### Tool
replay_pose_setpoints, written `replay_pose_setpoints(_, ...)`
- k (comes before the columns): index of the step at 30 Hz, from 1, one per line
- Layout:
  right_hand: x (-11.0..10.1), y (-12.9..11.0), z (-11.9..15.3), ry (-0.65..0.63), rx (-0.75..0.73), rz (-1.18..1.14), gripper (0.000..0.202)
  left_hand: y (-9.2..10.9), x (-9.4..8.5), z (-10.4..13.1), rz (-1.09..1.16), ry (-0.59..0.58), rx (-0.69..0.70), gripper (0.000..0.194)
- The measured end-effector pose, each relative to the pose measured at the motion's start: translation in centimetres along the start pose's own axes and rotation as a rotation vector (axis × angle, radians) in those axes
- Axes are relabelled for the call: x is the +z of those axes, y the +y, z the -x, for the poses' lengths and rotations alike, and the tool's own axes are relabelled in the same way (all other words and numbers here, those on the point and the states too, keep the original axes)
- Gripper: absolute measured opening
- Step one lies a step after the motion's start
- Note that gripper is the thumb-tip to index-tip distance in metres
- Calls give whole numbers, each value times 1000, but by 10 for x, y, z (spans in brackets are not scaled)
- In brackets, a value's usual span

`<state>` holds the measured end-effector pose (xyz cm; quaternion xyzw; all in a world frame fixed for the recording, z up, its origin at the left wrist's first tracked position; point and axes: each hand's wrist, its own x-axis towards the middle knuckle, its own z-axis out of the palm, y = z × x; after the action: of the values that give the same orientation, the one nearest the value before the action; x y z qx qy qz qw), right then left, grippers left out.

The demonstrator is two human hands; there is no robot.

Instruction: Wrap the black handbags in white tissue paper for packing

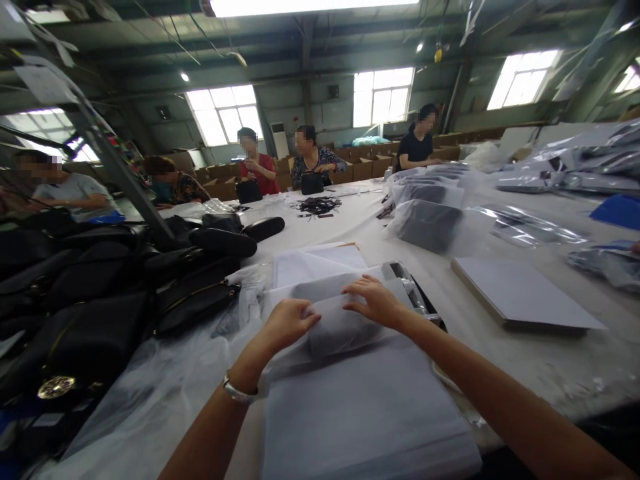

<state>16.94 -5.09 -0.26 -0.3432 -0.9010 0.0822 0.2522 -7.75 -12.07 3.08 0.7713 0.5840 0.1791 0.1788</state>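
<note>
From my station I see a white-covered table (pixel 345 227) running toward a shed wall with bright windows (pixel 383 97), cardboard boxes (pixel 363 172) and several seated workers below them. Black bags (pixel 95 267) crowd its left side; a stack of white boards (pixel 525 290) lies to the right. In the middle, a paper-wrapped dark bundle (pixel 343 333) rests on white sheets (pixel 365 420). My right hand (pixel 375 303) lies on it, fingers half spread. My left hand (pixel 287 325) curls at its near-left edge; I can't tell whether it pinches the paper.
</note>
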Motion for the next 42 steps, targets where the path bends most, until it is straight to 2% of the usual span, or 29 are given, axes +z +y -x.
replay_pose_setpoints(2,-2,4,-6,-19,-6,-38,16,-3,-1,-1,21,-12,1,34)
replay_pose_setpoints(7,2,6,-14,-34,21,-40,12,-14,-9,-10,46,-59,13,35)
replay_pose_setpoints(13,15,7,-13,25,84,45,16,-27,-11,-15,-33,-8,6,30)
replay_pose_setpoints(15,15,7,-13,21,104,58,16,-27,-10,-14,-117,7,-24,28)
replay_pose_setpoints(17,15,6,-13,12,125,70,16,-23,-6,-11,-252,80,-50,23)
replay_pose_setpoints(19,14,4,-13,0,141,83,16,-13,2,-8,-380,240,-20,13)
replay_pose_setpoints(21,15,3,-14,-9,143,99,16,-1,17,-5,-445,393,93,21)
replay_pose_setpoints(22,15,2,-14,-10,144,111,17,6,26,-3,-446,425,167,25)
replay_pose_setpoints(23,16,3,-15,-7,147,126,18,12,37,-3,-432,415,234,26)
replay_pose_setpoints(25,17,6,-15,14,160,163,21,21,59,-2,-395,322,296,25)
replay_pose_setpoints(28,13,17,-12,77,208,253,20,22,84,-4,-405,231,228,36)
replay_pose_setpoints(30,3,30,-1,137,229,321,24,19,90,-5,-422,205,190,44)
replay_pose_setpoints(33,-19,52,33,274,282,348,30,14,89,-4,-435,179,159,47)
replay_pose_setpoints(36,-38,69,81,413,480,258,28,11,87,-4,-448,175,139,48)
replay_pose_setpoints(39,-46,72,120,392,750,76,33,10,89,-3,-456,177,149,48)
replay_pose_setpoints(42,-41,66,136,317,920,-166,40,8,91,-3,-459,187,159,47)
